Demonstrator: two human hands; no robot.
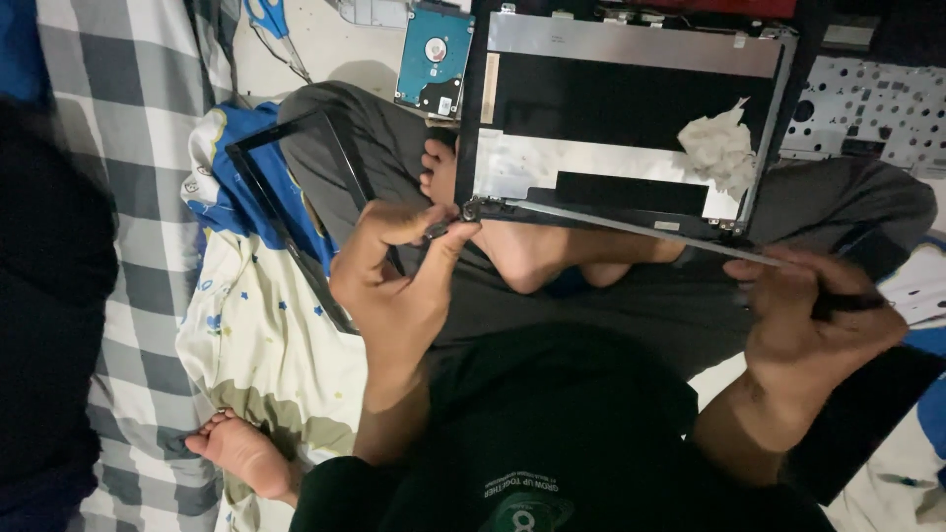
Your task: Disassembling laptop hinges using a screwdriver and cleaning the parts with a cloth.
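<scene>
The black opened laptop lid shell (pixel 631 118) is rested on the crossed legs, crumpled white paper (pixel 719 148) lying inside it. Its metal hinge corner (pixel 471 210) is pinched by the left hand (pixel 394 286). A thin dark tool (pixel 838 303) is clamped in the right hand (pixel 813 320) at the lower edge. A teal hard drive (pixel 434 59) lies just beside the lid.

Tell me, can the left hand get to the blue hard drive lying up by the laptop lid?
Probably yes. The left hand pinches the metal hinge at the corner of the black laptop lid, and the blue rectangular hard drive lies uncovered just beyond, with only a knee between them.
</scene>
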